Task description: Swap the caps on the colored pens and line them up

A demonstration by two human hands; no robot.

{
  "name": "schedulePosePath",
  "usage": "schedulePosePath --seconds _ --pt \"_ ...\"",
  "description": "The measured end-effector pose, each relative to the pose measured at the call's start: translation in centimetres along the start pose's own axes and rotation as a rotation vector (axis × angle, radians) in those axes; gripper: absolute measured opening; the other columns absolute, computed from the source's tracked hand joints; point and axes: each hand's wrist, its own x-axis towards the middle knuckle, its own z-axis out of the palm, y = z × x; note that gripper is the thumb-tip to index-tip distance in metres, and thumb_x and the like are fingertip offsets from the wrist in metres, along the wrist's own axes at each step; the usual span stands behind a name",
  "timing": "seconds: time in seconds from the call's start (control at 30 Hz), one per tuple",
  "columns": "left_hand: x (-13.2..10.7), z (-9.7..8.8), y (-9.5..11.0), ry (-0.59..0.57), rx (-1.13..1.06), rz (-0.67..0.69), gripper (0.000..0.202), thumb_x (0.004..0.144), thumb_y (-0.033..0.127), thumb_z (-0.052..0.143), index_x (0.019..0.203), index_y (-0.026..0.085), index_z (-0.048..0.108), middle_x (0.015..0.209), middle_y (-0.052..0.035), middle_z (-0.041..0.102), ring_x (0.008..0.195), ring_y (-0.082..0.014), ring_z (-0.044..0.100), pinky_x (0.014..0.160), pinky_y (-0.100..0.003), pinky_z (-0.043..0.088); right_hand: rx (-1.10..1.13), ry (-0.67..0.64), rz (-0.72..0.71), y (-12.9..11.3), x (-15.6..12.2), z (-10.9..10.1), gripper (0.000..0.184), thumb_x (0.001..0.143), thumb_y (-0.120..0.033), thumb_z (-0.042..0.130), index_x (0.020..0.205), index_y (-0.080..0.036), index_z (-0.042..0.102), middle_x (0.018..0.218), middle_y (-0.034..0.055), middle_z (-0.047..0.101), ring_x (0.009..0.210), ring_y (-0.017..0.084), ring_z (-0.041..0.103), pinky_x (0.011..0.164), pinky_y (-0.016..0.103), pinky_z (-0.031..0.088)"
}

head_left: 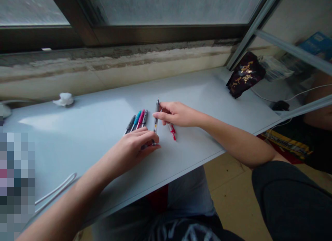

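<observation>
Held pen: a slim clear-barrelled retractable pen point(155, 125) with a metal tip and a yellowish stripe inside the barrel, lying tip-away on the desk between the two hands.

Left hand: the left hand point(129, 147) lies palm down, its fingers point(141, 135) curled over the lower end of the clear-barrelled pen. The pen's end pokes out just beyond them; how firmly they hold it, I cannot tell.

Right hand: the right hand point(177, 114) comes in from the right, fingers point(166, 109) closed in a narrow pinch around the upper barrel, just below the tip.

Nearby pens: a row of four plastic pens, black point(130, 124), teal point(136, 120), pink point(140, 119) and grey point(144, 118), lies side by side just left of the clear-barrelled pen, their tips toward the left hand. A red-clipped pen point(172, 132) lies just under the right hand.

Desk: a pale grey laminate desk point(197, 92) runs along a window.

Further off: a crumpled white tissue point(64, 99) sits near the wall, a dark maroon bag with gold lettering point(246, 74) stands at the far right end, and a white cable point(55, 189) lies on the near left.
</observation>
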Motion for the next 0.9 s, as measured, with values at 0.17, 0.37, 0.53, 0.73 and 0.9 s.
schedulePosePath --seconds 0.17,0.37,0.53,0.73,0.9 --pt "-0.09 0.19 0.00 -0.003 0.001 -0.023 0.013 0.110 0.030 0.062 0.101 0.022 0.068 0.085 -0.0003 0.066 0.076 -0.0167 0.064 0.072 -0.026 0.050 -0.016 0.004 -0.007 0.29 0.14 0.17 0.026 0.109 -0.037 0.065 0.094 -0.018 0.059 0.080 0.0019 0.074 0.067 0.012 0.061 0.068 0.027 0.043" --pt "-0.06 0.06 0.01 -0.003 0.024 -0.008 0.014 0.111 0.027 0.060 0.100 0.022 0.067 0.084 0.0002 0.066 0.074 -0.0163 0.062 0.071 -0.025 0.050 0.008 0.014 -0.029 0.58 0.24 0.43 0.027 0.107 -0.040 0.068 0.094 -0.018 0.058 0.078 0.0006 0.073 0.069 0.013 0.062 0.069 0.027 0.044" --pt "0.08 0.06 0.07 -0.008 0.032 -0.003 0.015 0.111 0.027 0.058 0.100 0.023 0.068 0.084 -0.0003 0.066 0.075 -0.0165 0.063 0.071 -0.026 0.050 0.012 0.014 -0.023 0.48 0.21 0.44 0.027 0.106 -0.039 0.068 0.094 -0.018 0.058 0.077 0.0003 0.072 0.069 0.013 0.062 0.070 0.027 0.044" --pt "-0.10 0.35 -0.30 -0.008 0.027 -0.053 0.012 0.108 0.033 0.063 0.105 0.023 0.067 0.087 -0.0006 0.066 0.075 -0.0172 0.065 0.070 -0.026 0.052 -0.095 0.035 -0.055 0.01 -0.15 0.51 0.021 0.106 -0.035 0.068 0.097 -0.016 0.062 0.076 -0.0008 0.067 0.070 0.014 0.059 0.071 0.027 0.040" --pt "-0.16 0.39 -0.45 0.004 0.031 -0.065 0.014 0.109 0.032 0.060 0.103 0.023 0.068 0.085 -0.0007 0.066 0.074 -0.0169 0.065 0.070 -0.026 0.052 -0.166 -0.022 -0.065 -0.40 -0.70 0.80 0.027 0.106 -0.039 0.070 0.110 -0.013 0.068 0.081 0.0017 0.071 0.070 0.015 0.058 0.070 0.028 0.040"
